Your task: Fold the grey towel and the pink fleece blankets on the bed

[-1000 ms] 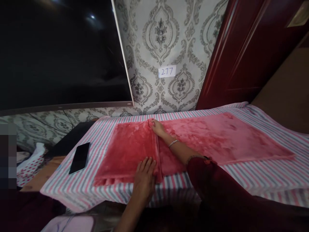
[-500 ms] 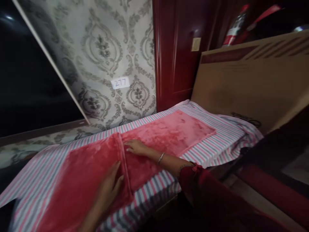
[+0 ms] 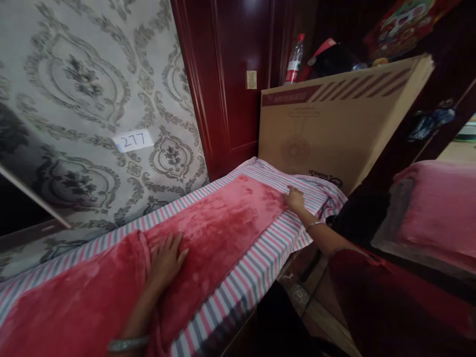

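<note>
A red plush blanket [image 3: 219, 223] lies spread in a long strip over a striped sheet [image 3: 260, 248]. A raised fold [image 3: 140, 253] crosses it on the left. Beside that fold my left hand [image 3: 165, 260] rests flat on the plush, fingers stretched out and holding nothing. My right hand [image 3: 295, 199] is at the blanket's far right end, its fingers curled in against the edge. The fingertips are small in view, but they appear to pinch the blanket there.
A large cardboard box [image 3: 316, 134] stands behind the sheet's right end, with a plastic bottle [image 3: 293, 62] behind its top edge. Patterned wallpaper [image 3: 89, 89] and a dark red door [image 3: 238, 114] border the far side. A pink folded pile [image 3: 439, 208] sits at the right.
My right hand has moved from beside the fold to the blanket's right end. My left hand has shifted onto the plush by the fold. The view has turned right.
</note>
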Available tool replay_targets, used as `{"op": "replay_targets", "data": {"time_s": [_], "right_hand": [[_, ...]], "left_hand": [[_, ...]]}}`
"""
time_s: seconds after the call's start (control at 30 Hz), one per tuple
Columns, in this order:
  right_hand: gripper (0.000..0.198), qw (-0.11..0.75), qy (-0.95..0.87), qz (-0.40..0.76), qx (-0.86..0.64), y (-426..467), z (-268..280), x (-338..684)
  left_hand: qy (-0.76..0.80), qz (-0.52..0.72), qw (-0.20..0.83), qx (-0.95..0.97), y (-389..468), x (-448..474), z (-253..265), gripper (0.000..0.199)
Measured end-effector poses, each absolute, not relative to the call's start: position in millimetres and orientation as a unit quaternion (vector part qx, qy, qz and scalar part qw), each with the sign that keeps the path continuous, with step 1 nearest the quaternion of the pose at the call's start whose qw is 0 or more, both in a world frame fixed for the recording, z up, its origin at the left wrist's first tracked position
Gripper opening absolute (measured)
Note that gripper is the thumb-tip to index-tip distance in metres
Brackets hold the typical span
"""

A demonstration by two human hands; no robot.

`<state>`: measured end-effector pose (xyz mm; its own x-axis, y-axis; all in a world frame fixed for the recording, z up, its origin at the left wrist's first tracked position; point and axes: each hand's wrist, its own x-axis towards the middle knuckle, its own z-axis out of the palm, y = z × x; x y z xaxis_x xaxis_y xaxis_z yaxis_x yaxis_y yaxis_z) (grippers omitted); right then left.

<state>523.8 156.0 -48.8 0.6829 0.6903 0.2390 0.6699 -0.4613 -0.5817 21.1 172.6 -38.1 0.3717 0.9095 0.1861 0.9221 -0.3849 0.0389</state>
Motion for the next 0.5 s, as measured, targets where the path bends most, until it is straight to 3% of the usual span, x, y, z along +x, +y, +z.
{"op": "replay_targets", "data": {"time_s": [0.27,0.5], "right_hand": [[0.039,0.291,-0.375,0.077,-0.877,163.4,-73.2,560.1],[0.011,0.354,-0.376,0.132,-0.846,172.5,-73.6,573.1]], "left_hand": [[-0.557,-0.077,0.073,-0.823,163.8,24.4,-59.6,0.056],[-0.556,-0.084,0.07,-0.824,165.3,22.7,-59.7,0.055]]}}
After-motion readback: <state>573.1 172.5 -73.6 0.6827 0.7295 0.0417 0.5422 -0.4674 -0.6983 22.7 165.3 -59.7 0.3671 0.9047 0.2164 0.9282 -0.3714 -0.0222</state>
